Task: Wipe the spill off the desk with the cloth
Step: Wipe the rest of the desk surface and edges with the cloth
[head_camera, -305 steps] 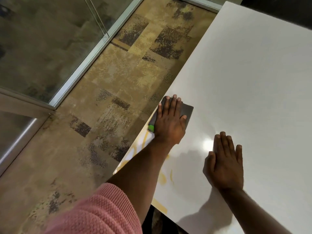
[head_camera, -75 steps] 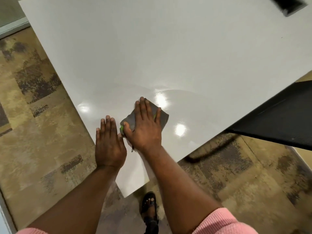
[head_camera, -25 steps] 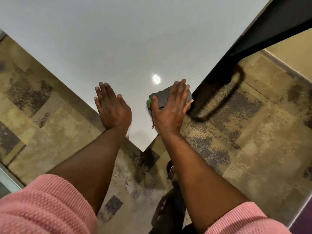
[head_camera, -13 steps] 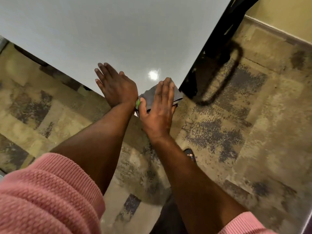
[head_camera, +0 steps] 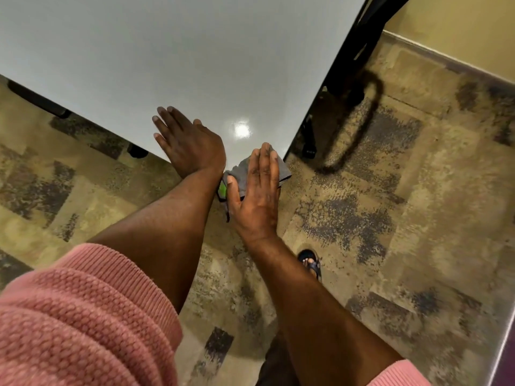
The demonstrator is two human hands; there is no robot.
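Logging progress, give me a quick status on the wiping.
Left hand flat on white desk. Right hand flat on grey cloth at desk corner. No spill visible.

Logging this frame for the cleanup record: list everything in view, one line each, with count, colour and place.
desk: one, white glossy top, upper left, its corner pointing toward the person
cloth: one, grey with a green tag, at the desk corner under the right hand
desk frame: one, black, along the desk's right edge
carpet: one, tan with dark patches, around the desk
sandal: one, dark, on the carpet
sleeves: two, pink knit, bottom
left hand: flat on the desk
right hand: flat on the cloth
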